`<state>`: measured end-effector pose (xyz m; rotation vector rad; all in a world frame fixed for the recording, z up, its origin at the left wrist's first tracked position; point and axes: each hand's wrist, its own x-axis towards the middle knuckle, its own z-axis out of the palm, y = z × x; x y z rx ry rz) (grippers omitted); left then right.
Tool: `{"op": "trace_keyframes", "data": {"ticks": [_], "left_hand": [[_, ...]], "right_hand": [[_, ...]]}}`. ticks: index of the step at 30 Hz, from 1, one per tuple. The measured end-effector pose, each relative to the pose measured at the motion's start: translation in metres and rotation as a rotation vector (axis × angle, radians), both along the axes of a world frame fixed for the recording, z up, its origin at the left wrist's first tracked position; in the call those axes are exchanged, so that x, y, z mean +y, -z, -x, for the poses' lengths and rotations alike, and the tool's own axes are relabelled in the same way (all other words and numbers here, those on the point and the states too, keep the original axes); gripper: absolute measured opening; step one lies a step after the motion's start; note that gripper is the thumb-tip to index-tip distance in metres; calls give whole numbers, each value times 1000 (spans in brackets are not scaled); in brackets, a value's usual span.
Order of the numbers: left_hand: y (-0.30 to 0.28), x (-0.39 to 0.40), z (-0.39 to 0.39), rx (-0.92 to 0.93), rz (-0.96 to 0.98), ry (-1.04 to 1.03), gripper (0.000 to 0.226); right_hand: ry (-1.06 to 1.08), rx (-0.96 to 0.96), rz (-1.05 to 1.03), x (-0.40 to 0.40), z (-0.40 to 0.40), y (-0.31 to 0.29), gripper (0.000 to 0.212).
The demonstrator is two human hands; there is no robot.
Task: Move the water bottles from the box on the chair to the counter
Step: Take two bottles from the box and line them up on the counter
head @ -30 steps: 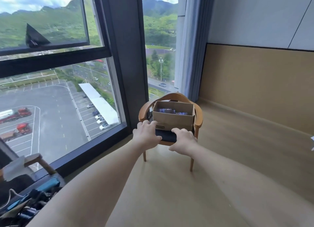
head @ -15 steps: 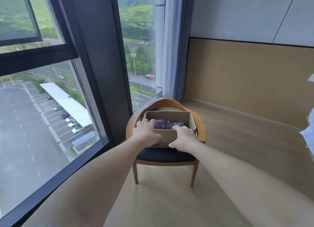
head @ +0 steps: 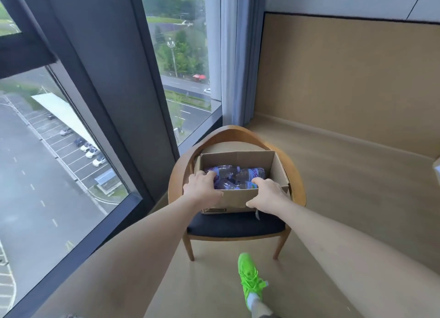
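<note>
By the window stands the wooden chair, its dark seat carrying the open cardboard box of water bottles, and the left hand and right hand grip its near wall, fingers curled over the rim.

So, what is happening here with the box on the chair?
A person is bent over a wooden chair by the window. An open cardboard box sits on its dark seat, with several water bottles lying inside. The left hand and the right hand both hold the box's near wall, fingers hooked over the rim. No bottle is out of the box yet, and the counter is not in view.
</note>
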<state>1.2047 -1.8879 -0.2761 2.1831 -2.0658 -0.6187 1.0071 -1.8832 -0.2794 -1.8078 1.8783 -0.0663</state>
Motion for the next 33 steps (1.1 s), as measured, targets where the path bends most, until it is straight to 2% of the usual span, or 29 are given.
{"op": "trace_keyframes", "data": {"ticks": [9, 14, 16, 22, 26, 33], "left_hand": [[70, -155, 9, -22, -136, -65, 53], [106, -225, 23, -22, -242, -104, 65], [125, -245, 28, -15, -300, -104, 63], [186, -258, 35, 53, -513, -83, 70], [222, -264, 29, 92, -579, -39, 67], [272, -265, 19, -4, -712, 167, 66]], "right_hand": [[-36, 14, -173, -165, 17, 71, 78], [-65, 25, -306, -239, 25, 108, 78], [-76, 13, -357, -260, 27, 129, 75], [-106, 6, -542, -283, 22, 193, 76], [-89, -6, -621, -297, 17, 231, 75], [-24, -68, -646, -315, -11, 281, 67]]}}
